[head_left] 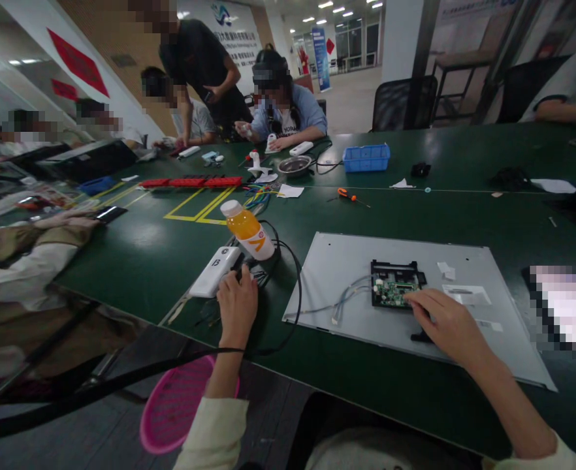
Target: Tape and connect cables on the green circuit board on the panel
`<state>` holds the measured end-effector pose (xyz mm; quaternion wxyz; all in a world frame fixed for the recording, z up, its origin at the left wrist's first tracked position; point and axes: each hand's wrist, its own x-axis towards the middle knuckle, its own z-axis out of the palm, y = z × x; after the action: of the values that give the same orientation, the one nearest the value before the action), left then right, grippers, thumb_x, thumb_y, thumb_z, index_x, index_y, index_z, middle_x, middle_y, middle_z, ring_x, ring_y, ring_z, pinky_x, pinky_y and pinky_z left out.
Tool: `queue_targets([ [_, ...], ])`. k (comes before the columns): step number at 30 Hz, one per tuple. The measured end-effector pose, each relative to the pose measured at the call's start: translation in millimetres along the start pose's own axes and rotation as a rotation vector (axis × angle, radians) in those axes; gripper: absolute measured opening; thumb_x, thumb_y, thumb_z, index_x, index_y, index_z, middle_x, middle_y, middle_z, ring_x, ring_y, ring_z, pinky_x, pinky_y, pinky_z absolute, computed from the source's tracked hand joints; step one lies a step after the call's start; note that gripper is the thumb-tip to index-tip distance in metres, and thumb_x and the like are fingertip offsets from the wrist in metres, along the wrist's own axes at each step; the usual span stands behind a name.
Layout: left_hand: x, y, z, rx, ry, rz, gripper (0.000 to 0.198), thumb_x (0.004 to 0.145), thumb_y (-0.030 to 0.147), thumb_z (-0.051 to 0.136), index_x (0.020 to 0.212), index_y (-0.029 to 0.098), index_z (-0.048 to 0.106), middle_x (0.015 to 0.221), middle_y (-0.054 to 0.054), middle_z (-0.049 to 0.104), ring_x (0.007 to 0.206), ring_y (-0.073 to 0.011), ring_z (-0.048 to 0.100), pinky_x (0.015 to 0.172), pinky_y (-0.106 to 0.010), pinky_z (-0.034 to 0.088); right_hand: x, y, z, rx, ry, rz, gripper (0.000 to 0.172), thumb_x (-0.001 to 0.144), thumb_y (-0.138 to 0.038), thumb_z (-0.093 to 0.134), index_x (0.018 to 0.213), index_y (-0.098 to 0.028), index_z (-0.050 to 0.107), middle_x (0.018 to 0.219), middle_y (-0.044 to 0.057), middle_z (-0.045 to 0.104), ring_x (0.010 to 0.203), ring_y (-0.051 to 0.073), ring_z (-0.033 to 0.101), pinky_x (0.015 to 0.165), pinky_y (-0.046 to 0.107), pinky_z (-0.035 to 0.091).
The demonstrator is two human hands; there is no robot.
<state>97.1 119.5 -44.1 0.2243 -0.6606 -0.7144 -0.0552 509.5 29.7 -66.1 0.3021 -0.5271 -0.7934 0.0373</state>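
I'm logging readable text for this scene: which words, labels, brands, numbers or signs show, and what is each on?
"YORK": shirt of a seated person.
"B" or "13", unclear which: white device.
"科技有限公司", apparently: wall sign; smaller lettering blurred.
V-like orange mark: bottle.
Too small or blurred to read: blue banner, label on grey panel, circuit board markings.

Green board (390, 294) in a black frame (394, 266), flat on the grey panel (343, 253), wires (343, 299) trailing over the panel's left part.
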Motion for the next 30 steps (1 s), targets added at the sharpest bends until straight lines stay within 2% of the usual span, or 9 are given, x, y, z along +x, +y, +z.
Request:
queue_targets([
  [3, -2, 1, -0.2, 0.017, -0.011, 0.018, 0.048, 0.095, 0.025, 0.028, 0.141, 0.016, 0.039, 0.122, -0.021, 0.045, 0.109, -0.0355, 0.046, 0.085, -0.045, 0.039, 1, 1, 1, 0.003, 0.002, -0.001, 0.025, 0.09, -0.019, 0.044, 0.107, -0.02, 0.062, 0.101, 0.008, 0.068, 0.092, 0.023, 0.064, 0.082, 0.039, 0.053],
  [7, -1, -2, -0.1, -0.025, -0.018, 0.024, 0.047, 0.092, 0.028, 0.035, 0.138, 0.019, 0.043, 0.122, -0.02, 0.046, 0.11, -0.0361, 0.045, 0.085, -0.046, 0.038, 4, -1, -1, 0.008, -0.003, 0.021, 0.026, 0.09, -0.018, 0.044, 0.108, -0.021, 0.062, 0.101, 0.008, 0.068, 0.091, 0.022, 0.064, 0.081, 0.039, 0.053],
  [11, 4, -9, 7.0, -0.029, 0.003, 0.036, 0.047, 0.091, 0.03, 0.038, 0.137, 0.019, 0.044, 0.119, -0.018, 0.048, 0.11, -0.0353, 0.046, 0.088, -0.046, 0.039, 8, -4, -4, 0.016, -0.005, 0.04, 0.026, 0.091, -0.016, 0.043, 0.107, -0.019, 0.062, 0.1, 0.008, 0.067, 0.091, 0.022, 0.063, 0.082, 0.039, 0.053],
  [16, 11, -18, 18.5, -0.053, 0.023, 0.092, 0.05, 0.094, 0.027, 0.034, 0.142, 0.014, 0.037, 0.114, -0.019, 0.051, 0.103, -0.0297, 0.052, 0.088, -0.04, 0.043, 8, -4, -5, 0.013, -0.023, 0.045, 0.025, 0.091, -0.017, 0.043, 0.108, -0.019, 0.062, 0.101, 0.008, 0.067, 0.092, 0.022, 0.063, 0.082, 0.04, 0.053],
  [19, 13, -26, 19.2, -0.067, -0.011, 0.094, 0.05, 0.094, 0.027, 0.034, 0.143, 0.015, 0.036, 0.116, -0.018, 0.052, 0.1, -0.0279, 0.056, 0.085, -0.037, 0.045, 6, -3, -4, 0.012, -0.04, 0.037, 0.025, 0.091, -0.018, 0.044, 0.11, -0.019, 0.061, 0.103, 0.008, 0.067, 0.093, 0.022, 0.063, 0.083, 0.04, 0.053],
  [24, 16, -41, 12.5, -0.202, -0.087, 0.088, 0.046, 0.094, 0.027, 0.036, 0.139, 0.018, 0.043, 0.122, -0.016, 0.054, 0.104, -0.0259, 0.058, 0.087, -0.034, 0.046, 1, -1, 0, 0.001, -0.027, 0.001, 0.026, 0.091, -0.019, 0.044, 0.11, -0.019, 0.061, 0.103, 0.008, 0.068, 0.093, 0.022, 0.063, 0.083, 0.039, 0.052],
  [30, 25, -43, 15.1, -0.538, 0.077, 0.012, 0.044, 0.091, 0.029, 0.041, 0.133, 0.017, 0.047, 0.125, -0.012, 0.058, 0.117, -0.0245, 0.054, 0.1, -0.036, 0.042, -2, 0, 3, -0.006, -0.017, -0.017, 0.025, 0.091, -0.019, 0.044, 0.109, -0.019, 0.062, 0.102, 0.008, 0.068, 0.094, 0.022, 0.064, 0.085, 0.038, 0.051],
])
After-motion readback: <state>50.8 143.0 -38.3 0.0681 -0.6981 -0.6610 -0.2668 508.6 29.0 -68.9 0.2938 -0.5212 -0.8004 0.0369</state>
